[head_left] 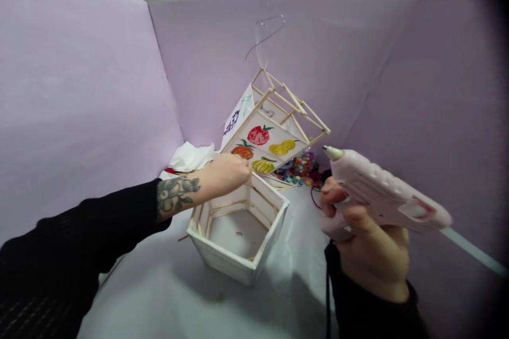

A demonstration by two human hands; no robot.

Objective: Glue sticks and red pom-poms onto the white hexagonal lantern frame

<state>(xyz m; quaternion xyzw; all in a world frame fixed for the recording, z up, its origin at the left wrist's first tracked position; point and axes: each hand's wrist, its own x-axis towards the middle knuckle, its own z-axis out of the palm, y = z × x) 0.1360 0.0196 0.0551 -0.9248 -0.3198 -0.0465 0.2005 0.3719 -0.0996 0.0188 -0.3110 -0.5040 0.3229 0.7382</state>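
Observation:
My left hand (237, 169) is closed at the lower edge of a stick-framed lantern (274, 132), holding it tilted. Painted fruit decorates the lantern's white panels, and bare wooden sticks jut out at its upper right end. My fingertips are partly hidden behind the hand's back. In my right hand (369, 243) is a pale pink hot glue gun (385, 190), its metal nozzle pointing up and left, close to the lantern's right stick corner but apart from it. Below the lantern stands an open, many-sided white box frame (230, 262) lined with wooden sticks.
A bent wire hook (270, 37) hangs above the lantern on a thread. Behind lie crumpled white paper (193, 156), colourful pompoms and beads (304, 164) and loose sticks (284, 185). Lilac panels (79, 79) wall in the left, back and right sides.

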